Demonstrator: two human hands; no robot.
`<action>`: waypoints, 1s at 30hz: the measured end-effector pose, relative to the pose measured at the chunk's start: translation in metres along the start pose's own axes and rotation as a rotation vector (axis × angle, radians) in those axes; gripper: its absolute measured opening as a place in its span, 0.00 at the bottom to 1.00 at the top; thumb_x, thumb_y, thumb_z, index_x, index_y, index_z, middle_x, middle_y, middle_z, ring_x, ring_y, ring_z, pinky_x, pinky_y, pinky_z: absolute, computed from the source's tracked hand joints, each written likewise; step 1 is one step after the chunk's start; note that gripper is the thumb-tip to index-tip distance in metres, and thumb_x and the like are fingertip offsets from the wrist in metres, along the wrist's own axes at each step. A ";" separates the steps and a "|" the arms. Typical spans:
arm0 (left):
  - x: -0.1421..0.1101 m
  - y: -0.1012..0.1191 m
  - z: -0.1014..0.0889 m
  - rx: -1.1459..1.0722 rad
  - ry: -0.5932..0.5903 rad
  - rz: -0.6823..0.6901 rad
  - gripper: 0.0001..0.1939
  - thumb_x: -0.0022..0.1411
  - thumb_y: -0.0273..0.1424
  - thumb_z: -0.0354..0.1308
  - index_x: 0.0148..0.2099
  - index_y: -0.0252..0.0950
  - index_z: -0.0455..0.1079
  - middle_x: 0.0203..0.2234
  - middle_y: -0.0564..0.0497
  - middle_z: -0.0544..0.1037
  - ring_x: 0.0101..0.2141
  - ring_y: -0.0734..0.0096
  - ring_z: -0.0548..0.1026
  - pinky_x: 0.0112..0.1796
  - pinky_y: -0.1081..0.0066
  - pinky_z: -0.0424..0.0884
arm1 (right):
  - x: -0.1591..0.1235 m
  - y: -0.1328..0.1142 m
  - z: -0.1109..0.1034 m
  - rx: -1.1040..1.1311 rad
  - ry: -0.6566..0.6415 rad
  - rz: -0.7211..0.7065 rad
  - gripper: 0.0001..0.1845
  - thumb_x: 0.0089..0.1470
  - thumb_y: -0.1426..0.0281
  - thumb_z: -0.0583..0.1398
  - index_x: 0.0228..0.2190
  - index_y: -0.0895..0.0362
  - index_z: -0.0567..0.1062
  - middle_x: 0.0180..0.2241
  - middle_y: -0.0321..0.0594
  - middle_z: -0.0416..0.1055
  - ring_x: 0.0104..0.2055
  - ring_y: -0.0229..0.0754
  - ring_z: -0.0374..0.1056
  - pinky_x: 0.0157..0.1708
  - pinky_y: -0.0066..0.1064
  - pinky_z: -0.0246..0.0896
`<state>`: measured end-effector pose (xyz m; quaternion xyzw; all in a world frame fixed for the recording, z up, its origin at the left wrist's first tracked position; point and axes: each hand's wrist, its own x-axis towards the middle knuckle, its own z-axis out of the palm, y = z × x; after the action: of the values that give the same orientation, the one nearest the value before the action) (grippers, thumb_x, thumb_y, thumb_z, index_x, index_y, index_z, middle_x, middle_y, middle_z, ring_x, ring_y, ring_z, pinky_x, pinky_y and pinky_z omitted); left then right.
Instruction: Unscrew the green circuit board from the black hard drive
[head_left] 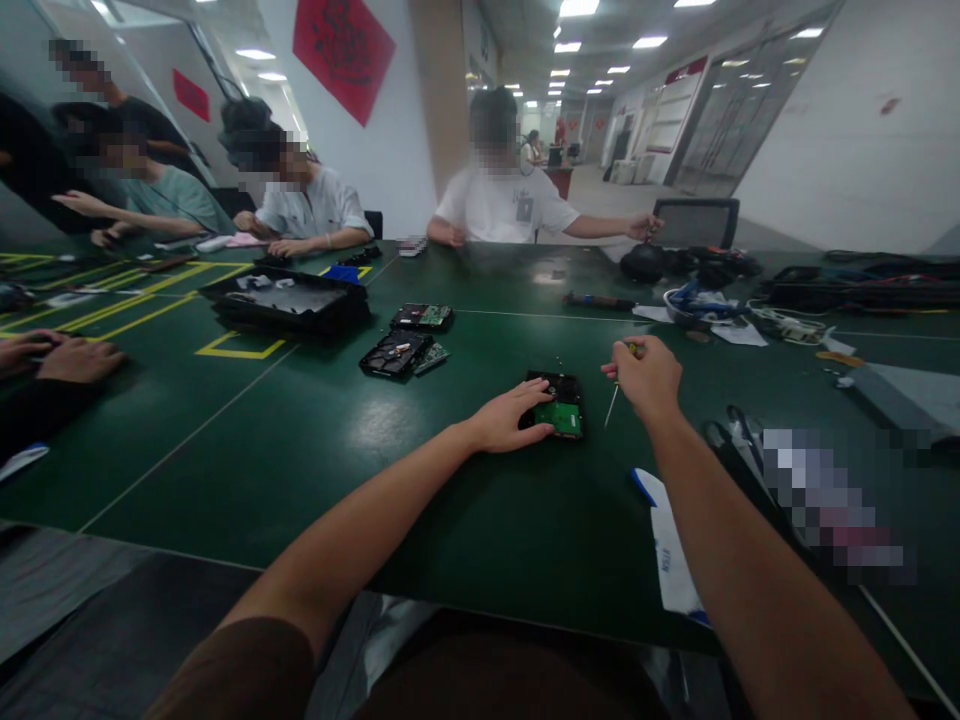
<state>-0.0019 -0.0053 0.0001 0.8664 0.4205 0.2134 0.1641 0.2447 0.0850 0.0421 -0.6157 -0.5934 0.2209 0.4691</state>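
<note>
A hard drive [568, 418] lies on the green table with its green circuit board facing up. My left hand [514, 415] rests on the drive's left side, fingers stretched over it and thumb along its near edge. To the right, my right hand [649, 378] grips a screwdriver [612, 405] by its yellow and black handle. The thin shaft points down, its tip apart from the drive. Tiny screws [559, 362] seem to lie just beyond the drive. Farther left sit another hard drive [422, 316], an opened drive case [391, 353] and a loose circuit board [431, 358].
A black tray [289, 300] holding small parts stands at the left. Cables [694, 303] and tools spread along the right, with a white and blue packet [670, 550] beside my right forearm. Several people sit around the table; a co-worker's hands [79, 358] rest at the left edge.
</note>
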 end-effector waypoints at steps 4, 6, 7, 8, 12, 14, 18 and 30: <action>0.000 0.003 0.002 0.005 0.002 0.001 0.36 0.67 0.51 0.53 0.69 0.37 0.58 0.71 0.43 0.55 0.70 0.57 0.52 0.68 0.52 0.53 | 0.014 -0.019 -0.013 -0.088 0.057 -0.048 0.18 0.59 0.59 0.57 0.44 0.56 0.76 0.36 0.43 0.79 0.32 0.45 0.76 0.39 0.38 0.70; -0.001 0.005 0.002 0.012 -0.007 0.001 0.37 0.67 0.52 0.53 0.69 0.37 0.58 0.71 0.43 0.55 0.70 0.57 0.52 0.68 0.52 0.53 | 0.017 -0.029 -0.022 -0.192 0.058 -0.125 0.17 0.59 0.58 0.58 0.42 0.56 0.77 0.38 0.46 0.79 0.39 0.49 0.75 0.45 0.42 0.67; -0.001 0.006 0.001 0.016 -0.008 -0.001 0.37 0.67 0.53 0.53 0.69 0.37 0.58 0.71 0.43 0.54 0.70 0.56 0.51 0.68 0.52 0.53 | 0.017 -0.034 -0.027 -0.231 0.041 -0.162 0.16 0.59 0.58 0.58 0.41 0.56 0.77 0.38 0.46 0.79 0.41 0.51 0.75 0.47 0.43 0.66; -0.002 0.007 0.001 0.022 -0.009 -0.004 0.37 0.67 0.54 0.52 0.69 0.37 0.58 0.71 0.43 0.54 0.70 0.56 0.51 0.68 0.52 0.53 | 0.017 -0.039 -0.031 -0.255 0.023 -0.194 0.16 0.59 0.58 0.58 0.41 0.56 0.77 0.39 0.47 0.79 0.43 0.52 0.74 0.48 0.44 0.65; -0.003 0.009 0.002 0.049 -0.002 -0.012 0.37 0.67 0.54 0.52 0.69 0.37 0.58 0.71 0.43 0.54 0.70 0.55 0.52 0.67 0.52 0.55 | 0.014 -0.059 -0.043 -0.295 0.001 -0.315 0.15 0.59 0.58 0.59 0.40 0.56 0.77 0.40 0.47 0.78 0.45 0.53 0.73 0.48 0.44 0.65; -0.002 0.009 0.003 0.053 -0.006 -0.008 0.37 0.67 0.54 0.52 0.69 0.38 0.58 0.71 0.43 0.54 0.70 0.55 0.52 0.67 0.52 0.56 | 0.017 -0.068 -0.045 -0.263 0.019 -0.349 0.15 0.59 0.58 0.60 0.40 0.56 0.76 0.40 0.47 0.78 0.45 0.52 0.73 0.47 0.44 0.65; 0.000 0.007 0.006 0.059 -0.011 -0.010 0.36 0.67 0.53 0.52 0.68 0.38 0.59 0.71 0.43 0.55 0.70 0.55 0.54 0.67 0.53 0.57 | 0.028 -0.076 -0.051 -0.166 0.047 -0.385 0.13 0.60 0.58 0.59 0.40 0.54 0.74 0.42 0.47 0.77 0.45 0.52 0.72 0.44 0.44 0.67; -0.001 0.004 0.009 0.048 0.025 -0.016 0.35 0.66 0.53 0.53 0.67 0.38 0.61 0.70 0.42 0.58 0.69 0.53 0.56 0.66 0.52 0.59 | 0.030 -0.057 -0.064 0.019 0.046 -0.283 0.19 0.62 0.52 0.56 0.45 0.53 0.69 0.33 0.44 0.76 0.27 0.46 0.73 0.29 0.41 0.68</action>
<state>0.0046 -0.0093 -0.0059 0.8640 0.4342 0.2130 0.1398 0.2739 0.0841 0.1283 -0.5262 -0.6613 0.1438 0.5149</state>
